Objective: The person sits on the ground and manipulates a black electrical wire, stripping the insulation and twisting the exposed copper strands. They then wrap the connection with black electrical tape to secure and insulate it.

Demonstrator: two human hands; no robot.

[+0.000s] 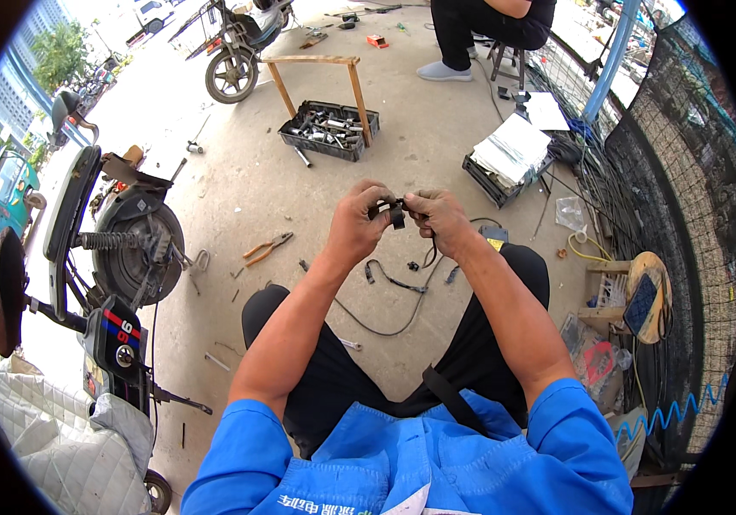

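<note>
My left hand [361, 220] is closed around a small black part [398, 216] held above the floor between my knees. The fingers of my right hand [442, 220] pinch the other side of it. A thin black cable [432, 254] hangs below my right hand; whether it joins the part I cannot tell. Beneath my hands, a dark cable with connectors [395, 280] lies curled on the concrete. To the left of it rest orange-handled pliers [267, 248]. Beside my right knee sits a small grey box [494, 233].
Ahead stands a black crate of metal tools [323, 142] with a wooden handle frame. A crate [499, 190] with white sheets is at the right. An electric scooter [138, 245] fills the left side. Farther off, a person [492, 27] sits on a stool. Mesh fencing [686, 163] lines the right.
</note>
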